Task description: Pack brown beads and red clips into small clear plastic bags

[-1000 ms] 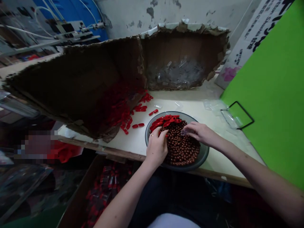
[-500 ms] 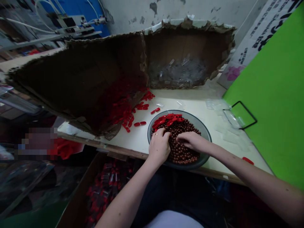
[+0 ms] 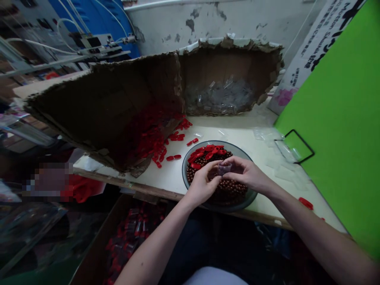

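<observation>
Above a grey bowl [image 3: 253, 196], both hands hold a small clear plastic container [image 3: 225, 169] between them. My left hand [image 3: 204, 183] pinches its left side with thumb and fingers. My right hand [image 3: 247, 174] closes on it from the right, fingers curled over the top and thumb below. Round, shiny brown balls [image 3: 234, 187] fill the bowl under the hands. On top of them, toward the back, lies a heap of red plastic pieces [image 3: 210, 150]. Whether anything sits inside the container cannot be made out.
Behind the bowl, a torn cardboard box [image 3: 103, 87] holds red pieces [image 3: 148, 130]; another section [image 3: 237, 63] holds clear plastic pieces [image 3: 228, 97]. A green panel [image 3: 335, 107] with a black wire handle [image 3: 307, 144] stands right. Below the table edge, a carton holds red-and-clear items [image 3: 130, 233].
My hands have lifted from the balls and come together; a clear container now shows between them. The camera view has shifted slightly.
</observation>
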Demonstrator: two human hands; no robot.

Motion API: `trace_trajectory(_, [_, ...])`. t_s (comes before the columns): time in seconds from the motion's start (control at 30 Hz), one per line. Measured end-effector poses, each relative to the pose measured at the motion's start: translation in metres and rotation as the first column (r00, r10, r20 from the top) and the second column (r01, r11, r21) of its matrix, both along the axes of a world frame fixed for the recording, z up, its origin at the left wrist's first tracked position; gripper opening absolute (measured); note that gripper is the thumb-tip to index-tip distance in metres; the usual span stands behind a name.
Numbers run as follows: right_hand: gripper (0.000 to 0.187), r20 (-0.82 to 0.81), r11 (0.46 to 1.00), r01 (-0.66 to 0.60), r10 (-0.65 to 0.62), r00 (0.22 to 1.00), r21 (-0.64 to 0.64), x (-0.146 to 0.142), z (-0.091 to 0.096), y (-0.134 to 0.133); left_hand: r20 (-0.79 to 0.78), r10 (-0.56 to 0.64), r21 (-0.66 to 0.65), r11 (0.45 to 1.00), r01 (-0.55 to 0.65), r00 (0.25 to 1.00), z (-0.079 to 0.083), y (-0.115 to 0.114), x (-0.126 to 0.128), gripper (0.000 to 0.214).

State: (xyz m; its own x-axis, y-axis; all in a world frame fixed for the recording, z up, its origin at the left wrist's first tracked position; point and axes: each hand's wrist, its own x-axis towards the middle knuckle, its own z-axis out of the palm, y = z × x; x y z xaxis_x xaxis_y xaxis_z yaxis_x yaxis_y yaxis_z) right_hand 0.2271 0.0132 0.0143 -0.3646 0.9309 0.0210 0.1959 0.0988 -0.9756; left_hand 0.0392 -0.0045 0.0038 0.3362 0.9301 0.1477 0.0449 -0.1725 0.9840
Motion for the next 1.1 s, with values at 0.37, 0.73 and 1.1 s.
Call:
trace_trajectory(0.37, [0.027,0.156,0.985,0.116,-0.136,0.978,0.129,0.02,0.004,0.014,0.411,0.02,-0.276,0.956,0.104,0.911,0.027,-0.001,0.005,0.048])
trace_trajectory(0.73, [0.024,0.005,0.983,0.111,-0.113,0.994,0.146,-0.007,0.021,0.015,0.373,0.076,-0.318,0.947,0.05,0.925,0.036,-0.006,-0.009,0.052])
trace_trajectory(1.1, [0.021,0.486,0.932,-0.36,0.3,0.821,0.033,0.001,0.074,0.005,0.296,-0.134,-0.34,0.91,0.236,0.946,0.022,-0.006,-0.023,0.048])
